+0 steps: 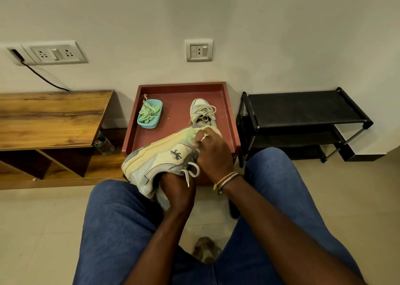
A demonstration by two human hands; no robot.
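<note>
Shoe (155,157) tilted over tray (177,122); left hand (178,190) grips its collar, right hand (214,152) clenches wipe (191,134) against sole; tiled floor (43,219).

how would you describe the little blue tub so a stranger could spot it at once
Find the red-brown tray against the wall, between the wooden shelf unit and the black shoe rack. In its left half, apart from the white sneaker standing on the right, lies a small light-blue tub. It alone is blue and holds crumpled green cloths.

Left hand (178,189) holds sneaker (155,159); right hand (214,152) seemingly presses cloth (191,134) on it.
</note>
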